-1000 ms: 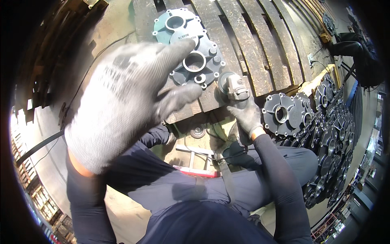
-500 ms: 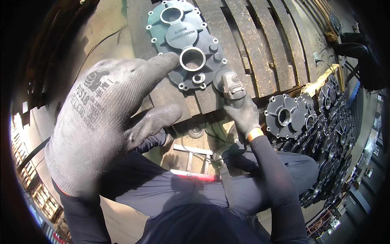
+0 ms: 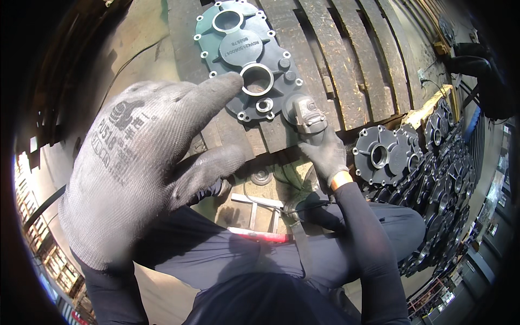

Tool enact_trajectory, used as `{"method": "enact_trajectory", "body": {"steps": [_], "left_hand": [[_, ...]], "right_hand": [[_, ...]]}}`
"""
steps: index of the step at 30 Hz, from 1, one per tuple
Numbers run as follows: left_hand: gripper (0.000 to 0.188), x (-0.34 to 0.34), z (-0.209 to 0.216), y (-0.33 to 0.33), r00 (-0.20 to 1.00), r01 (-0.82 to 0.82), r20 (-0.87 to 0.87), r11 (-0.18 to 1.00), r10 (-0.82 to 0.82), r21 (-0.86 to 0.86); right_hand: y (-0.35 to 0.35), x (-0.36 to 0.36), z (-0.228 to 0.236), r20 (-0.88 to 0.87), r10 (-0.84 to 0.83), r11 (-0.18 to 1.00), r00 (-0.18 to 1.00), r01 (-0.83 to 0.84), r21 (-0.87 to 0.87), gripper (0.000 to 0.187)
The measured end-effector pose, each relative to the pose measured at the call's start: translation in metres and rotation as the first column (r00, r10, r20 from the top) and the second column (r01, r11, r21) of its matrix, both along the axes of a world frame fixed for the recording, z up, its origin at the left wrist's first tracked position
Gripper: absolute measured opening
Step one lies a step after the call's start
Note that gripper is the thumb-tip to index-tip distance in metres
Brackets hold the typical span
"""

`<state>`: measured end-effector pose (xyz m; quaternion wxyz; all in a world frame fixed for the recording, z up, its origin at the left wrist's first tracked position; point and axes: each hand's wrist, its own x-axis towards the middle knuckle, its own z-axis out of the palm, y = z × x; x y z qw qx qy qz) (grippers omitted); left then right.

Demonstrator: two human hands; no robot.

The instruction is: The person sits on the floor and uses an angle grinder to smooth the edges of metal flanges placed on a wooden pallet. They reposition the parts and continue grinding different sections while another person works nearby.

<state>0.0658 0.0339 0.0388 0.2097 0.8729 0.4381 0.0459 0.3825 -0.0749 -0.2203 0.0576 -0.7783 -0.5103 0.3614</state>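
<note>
A dark grey cast-metal housing cover (image 3: pixel 241 51) with round bores and bolt lugs lies flat on the wooden slatted pallet (image 3: pixel 355 65). My left hand (image 3: pixel 138 146), in a grey work glove, looms large at the left. Its forefinger stretches out to the rim of the cover's lower bore, with the thumb spread apart below; whether the fingertip touches the metal, I cannot tell. Gripped in my gloved right hand (image 3: pixel 327 157) is an angle grinder (image 3: pixel 310 115). The grinder's disc lies against or just over the cover's lower right edge.
Many similar dark covers (image 3: pixel 439 184) are stacked at the right, one (image 3: pixel 382 154) near my right wrist. Below the pallet edge are a light metal frame (image 3: pixel 257 200), a red bar (image 3: pixel 260 234), a round disc (image 3: pixel 261 176) and a cable. My bent legs (image 3: pixel 374 238) are beneath.
My left hand has shifted slightly down and right, its fingertip now overlapping the bore's rim. The grinder has moved a few pixels left along the cover's edge; the cover has hardly moved.
</note>
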Motion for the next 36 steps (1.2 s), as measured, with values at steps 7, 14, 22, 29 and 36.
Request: {"method": "enact_trajectory", "body": {"steps": [7, 14, 22, 29, 36], "left_hand": [[0.077, 0.000, 0.001, -0.001, 0.999, 0.035, 0.013, 0.999, -0.035, 0.002], [0.077, 0.005, 0.001, 0.001, 0.999, 0.036, 0.025, 0.999, -0.036, -0.015], [0.074, 0.008, 0.006, 0.005, 0.999, 0.043, 0.029, 0.997, -0.041, -0.062], [0.073, 0.010, 0.009, 0.004, 0.997, 0.071, 0.014, 0.994, -0.071, -0.086], [0.077, 0.007, 0.009, 0.005, 0.999, 0.050, -0.005, 0.996, -0.051, -0.080]], "right_hand": [[-0.004, 0.001, -0.001, 0.021, 0.016, 1.000, 1.000, -0.016, -0.001, 0.079], [-0.010, 0.010, -0.007, 0.025, 0.009, 1.000, 1.000, -0.010, 0.029, 0.075], [-0.002, 0.006, -0.001, 0.054, 0.027, 0.998, 0.998, -0.029, 0.047, 0.076], [0.027, 0.026, -0.003, 0.076, -0.087, 0.993, 0.993, 0.080, 0.085, 0.072], [0.041, 0.016, 0.001, 0.089, -0.131, 0.990, 0.987, 0.126, 0.058, 0.071]]}}
